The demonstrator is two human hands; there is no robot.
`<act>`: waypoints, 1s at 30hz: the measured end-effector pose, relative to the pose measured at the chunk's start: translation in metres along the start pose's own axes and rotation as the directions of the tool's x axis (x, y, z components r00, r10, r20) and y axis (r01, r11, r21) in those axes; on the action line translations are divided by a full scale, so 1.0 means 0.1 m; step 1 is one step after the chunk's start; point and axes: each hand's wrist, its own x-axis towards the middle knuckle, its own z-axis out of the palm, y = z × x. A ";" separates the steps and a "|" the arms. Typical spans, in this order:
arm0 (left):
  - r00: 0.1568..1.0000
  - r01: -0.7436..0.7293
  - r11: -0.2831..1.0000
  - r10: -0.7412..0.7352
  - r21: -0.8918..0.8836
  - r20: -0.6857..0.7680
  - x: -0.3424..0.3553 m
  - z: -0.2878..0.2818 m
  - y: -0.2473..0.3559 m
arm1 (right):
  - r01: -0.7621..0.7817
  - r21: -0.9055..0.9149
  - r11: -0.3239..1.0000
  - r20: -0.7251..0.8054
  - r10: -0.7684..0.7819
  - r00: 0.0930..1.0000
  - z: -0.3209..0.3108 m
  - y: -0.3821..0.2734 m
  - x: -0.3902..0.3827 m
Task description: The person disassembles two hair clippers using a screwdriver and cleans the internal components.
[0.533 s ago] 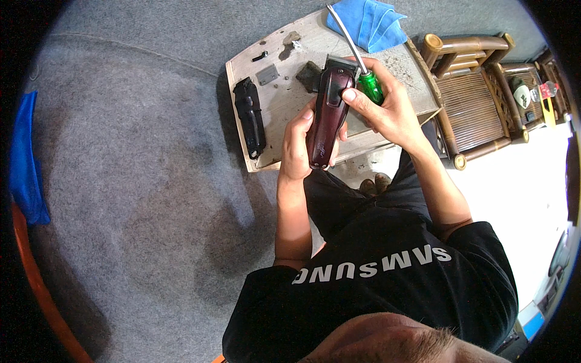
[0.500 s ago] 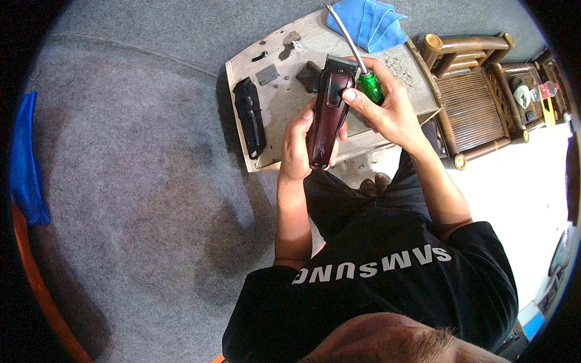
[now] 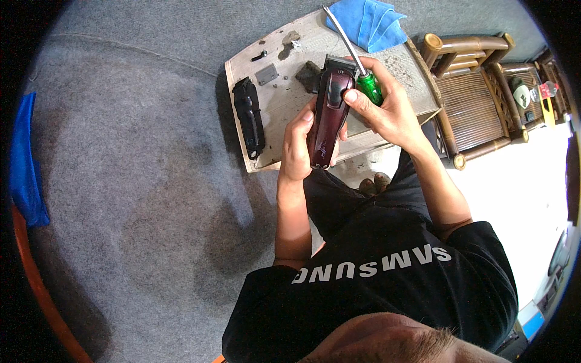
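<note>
A dark red hair clipper point(image 3: 330, 121) is held upright over the table, its toothed blade pointing away from me. My left hand point(image 3: 296, 145) wraps round its lower left side, fingertips showing at the right edge. My right hand point(image 3: 387, 109) keeps a green-handled screwdriver point(image 3: 369, 88) in its fingers, shaft pointing to the far left. Its thumb presses on the clipper's right side, near the dark panel. Beneath lies the wooden tabletop point(image 3: 284, 109). On it are a black clipper body point(image 3: 249, 118) at the left, a flat metal blade point(image 3: 267, 74) and a dark stone-like block point(image 3: 308, 75).
A folded blue cloth point(image 3: 368, 25) lies at the table's far edge. A small black part point(image 3: 259, 55) and tiny loose bits sit near the metal blade. Bamboo chairs point(image 3: 472, 109) stand at the right. Blue fabric point(image 3: 25, 160) hangs at the far left.
Almost nothing differs. The clipper and the screwdriver have shifted very slightly in my hands, and both hands keep their hold.
</note>
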 end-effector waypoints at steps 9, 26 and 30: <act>1.000 -0.010 1.000 0.010 0.005 0.013 0.00 0.00 0.00 | 0.048 -0.001 0.999 -0.012 -0.048 0.999 0.01 0.01 0.00; 1.000 -0.006 1.000 0.006 0.022 0.013 0.01 -0.03 -0.03 | 0.036 -0.053 0.998 0.006 -0.036 0.999 -0.01 0.00 0.00; 0.999 -0.006 0.994 0.011 -0.107 0.052 0.01 -0.06 -0.06 | 0.035 -0.044 0.998 0.013 -0.035 0.999 -0.01 0.02 0.01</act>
